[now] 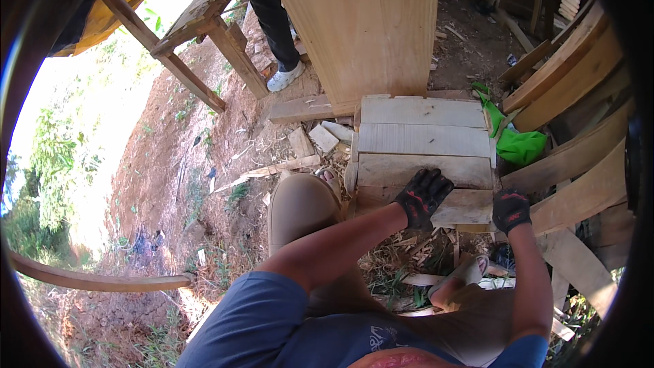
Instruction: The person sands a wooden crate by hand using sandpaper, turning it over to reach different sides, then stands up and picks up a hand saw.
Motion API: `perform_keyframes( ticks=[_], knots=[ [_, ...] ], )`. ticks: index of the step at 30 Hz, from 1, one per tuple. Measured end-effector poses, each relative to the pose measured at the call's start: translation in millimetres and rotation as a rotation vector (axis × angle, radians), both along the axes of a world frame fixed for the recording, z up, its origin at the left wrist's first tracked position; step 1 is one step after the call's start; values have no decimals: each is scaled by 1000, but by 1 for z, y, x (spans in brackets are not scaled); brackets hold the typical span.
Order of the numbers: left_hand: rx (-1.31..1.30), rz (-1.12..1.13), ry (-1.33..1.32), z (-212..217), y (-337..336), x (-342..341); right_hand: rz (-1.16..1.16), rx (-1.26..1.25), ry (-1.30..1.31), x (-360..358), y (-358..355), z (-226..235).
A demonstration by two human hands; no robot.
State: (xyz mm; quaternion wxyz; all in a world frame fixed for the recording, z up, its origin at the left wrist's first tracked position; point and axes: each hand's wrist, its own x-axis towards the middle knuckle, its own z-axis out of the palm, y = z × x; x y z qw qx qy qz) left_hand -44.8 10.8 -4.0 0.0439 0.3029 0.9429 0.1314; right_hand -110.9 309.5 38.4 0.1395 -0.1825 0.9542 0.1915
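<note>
In front of my knees lies a slatted wooden panel (424, 138), made of several pale boards laid side by side. My left hand (426, 196), in a black glove with red marks, rests on its nearer boards with the fingers stretched out. At the panel's right edge is my right hand (511, 210), gloved the same way. Its fingers are curled at the edge; their tips are hidden. A large smooth wooden board (371, 34) slopes up beyond the panel's far end.
Curved planks (565, 68) are stacked on the right, near a green cloth or bag (521, 145). Wood offcuts (323, 138) and chips litter the ground. A rough wooden bench (197, 24) stands far left, beside another person's leg (271, 20). A curved pole (102, 283) crosses the lower left.
</note>
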Motion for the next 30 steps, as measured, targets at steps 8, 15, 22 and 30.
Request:
perform_keyframes(
  ticks=[8,15,22,30],
  knots=[
    [-18,-12,-38,6,2,-3,-10,-69,156,-7,22,-14],
    [-26,12,-13,-3,-3,2,183,-141,279,11,-3,2],
    [-53,-11,-48,5,2,-2,-38,-50,192,-19,34,-23],
    [-62,16,-43,3,-2,3,13,-123,44,-2,0,23]
  ],
)
